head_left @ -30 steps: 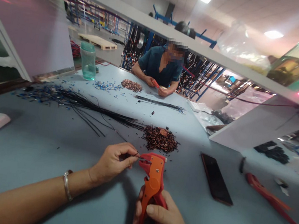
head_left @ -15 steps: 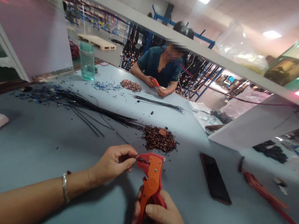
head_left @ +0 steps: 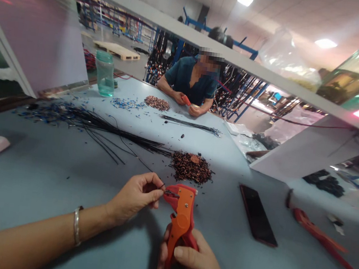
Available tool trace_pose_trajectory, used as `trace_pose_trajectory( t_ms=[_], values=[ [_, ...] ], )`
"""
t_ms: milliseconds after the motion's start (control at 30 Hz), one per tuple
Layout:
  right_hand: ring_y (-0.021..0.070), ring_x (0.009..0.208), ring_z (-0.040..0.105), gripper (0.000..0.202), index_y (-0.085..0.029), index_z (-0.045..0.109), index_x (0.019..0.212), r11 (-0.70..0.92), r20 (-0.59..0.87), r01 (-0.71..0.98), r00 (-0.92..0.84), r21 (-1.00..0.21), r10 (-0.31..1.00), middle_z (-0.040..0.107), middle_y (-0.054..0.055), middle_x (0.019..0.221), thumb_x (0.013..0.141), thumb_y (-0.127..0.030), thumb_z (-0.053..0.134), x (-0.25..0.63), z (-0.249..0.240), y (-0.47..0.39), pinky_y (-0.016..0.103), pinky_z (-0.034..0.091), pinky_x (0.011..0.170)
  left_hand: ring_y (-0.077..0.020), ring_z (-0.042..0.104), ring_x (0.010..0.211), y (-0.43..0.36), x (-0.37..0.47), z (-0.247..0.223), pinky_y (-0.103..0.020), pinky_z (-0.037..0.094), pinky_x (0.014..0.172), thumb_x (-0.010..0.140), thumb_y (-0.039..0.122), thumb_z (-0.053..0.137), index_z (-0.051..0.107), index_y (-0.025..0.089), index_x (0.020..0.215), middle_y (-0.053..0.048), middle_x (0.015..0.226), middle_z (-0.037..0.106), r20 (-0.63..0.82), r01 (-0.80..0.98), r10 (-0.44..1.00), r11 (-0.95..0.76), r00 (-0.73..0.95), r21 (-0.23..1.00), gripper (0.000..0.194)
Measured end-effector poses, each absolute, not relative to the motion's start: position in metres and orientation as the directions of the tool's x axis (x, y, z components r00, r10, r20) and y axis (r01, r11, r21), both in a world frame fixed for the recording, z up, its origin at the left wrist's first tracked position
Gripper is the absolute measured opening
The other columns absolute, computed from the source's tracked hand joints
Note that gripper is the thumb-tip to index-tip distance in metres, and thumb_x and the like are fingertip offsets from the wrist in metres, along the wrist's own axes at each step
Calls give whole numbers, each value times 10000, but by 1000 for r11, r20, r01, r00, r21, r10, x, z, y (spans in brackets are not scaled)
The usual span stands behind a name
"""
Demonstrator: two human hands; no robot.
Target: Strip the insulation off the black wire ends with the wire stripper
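Note:
My right hand (head_left: 193, 259) is wrapped round the handles of an orange and red wire stripper (head_left: 184, 213), its jaws pointing up and to the left. Between thumb and forefinger, my left hand (head_left: 139, 198) pinches a thin black wire (head_left: 148, 168) right at the tool's jaws. The wire runs back from my fingers toward a bundle of black wires (head_left: 122, 133). Just beyond the stripper lies a heap of short black and copper-coloured scraps (head_left: 191, 167). How deep the wire end sits in the jaws is hard to tell.
A black phone (head_left: 258, 214) and another red tool (head_left: 321, 238) lie to the right. A green bottle (head_left: 104, 75) stands at the far left. Across the table (head_left: 95, 234), a person (head_left: 190, 80) holds an orange tool. A shelf beam (head_left: 168, 25) crosses above.
The wire by my left fingers now shows arched up and more clearly into the pinch. Both hands and the wire stripper have barely moved.

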State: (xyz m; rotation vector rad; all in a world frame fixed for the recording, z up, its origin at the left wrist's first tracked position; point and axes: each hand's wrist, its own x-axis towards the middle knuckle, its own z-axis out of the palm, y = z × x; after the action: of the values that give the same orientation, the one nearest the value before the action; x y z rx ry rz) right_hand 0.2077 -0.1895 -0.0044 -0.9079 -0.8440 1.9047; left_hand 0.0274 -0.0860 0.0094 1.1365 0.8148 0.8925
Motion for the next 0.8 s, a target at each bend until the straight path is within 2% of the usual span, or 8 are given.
trace_pose_trajectory(
  t_ms=[133, 300, 467, 667, 800],
  values=[
    [212, 644, 690, 401, -120, 571, 979, -418, -262, -405, -387, -813, 884, 702, 63, 770, 708, -342, 768, 208, -7, -189, 338, 527, 617, -73, 536, 529, -87, 28, 11, -188, 446, 468, 693, 274, 746, 465, 193, 830, 63, 708, 569, -28, -260, 916, 143, 401, 955, 323],
    [189, 593, 673, 438, -125, 562, 959, -424, -313, -398, -315, -814, 896, 696, 53, 741, 676, -369, 792, 206, -11, -191, 319, 531, 575, -84, 539, 542, -86, 27, 10, -223, 482, 531, 739, 249, 701, 457, 209, 1168, 80, 688, 543, 31, -213, 918, 59, 395, 975, 496],
    [146, 458, 601, 467, -149, 523, 903, -392, -349, -315, -186, -864, 918, 655, 10, 646, 673, -462, 782, 206, -20, -197, 259, 483, 425, -94, 572, 543, -83, 25, 7, -240, 474, 569, 761, 239, 664, 522, 179, 1095, 72, 669, 562, 90, -156, 907, -27, 411, 987, 368],
    [121, 410, 544, 487, -176, 473, 882, -363, -327, -230, -180, -903, 928, 600, -32, 555, 698, -541, 738, 206, -27, -198, 237, 445, 405, -109, 584, 556, -82, 24, 5, -245, 470, 568, 766, 251, 658, 609, 162, 928, 30, 678, 618, 100, -115, 891, -55, 443, 992, 191],
    [116, 398, 528, 499, -180, 475, 874, -357, -325, -231, -166, -905, 931, 593, -36, 561, 680, -556, 740, 204, -27, -197, 233, 429, 388, -110, 571, 562, -81, 23, 5, -242, 466, 569, 780, 255, 637, 638, 145, 844, 4, 686, 643, 105, -79, 876, -76, 471, 994, 127]
  ],
)
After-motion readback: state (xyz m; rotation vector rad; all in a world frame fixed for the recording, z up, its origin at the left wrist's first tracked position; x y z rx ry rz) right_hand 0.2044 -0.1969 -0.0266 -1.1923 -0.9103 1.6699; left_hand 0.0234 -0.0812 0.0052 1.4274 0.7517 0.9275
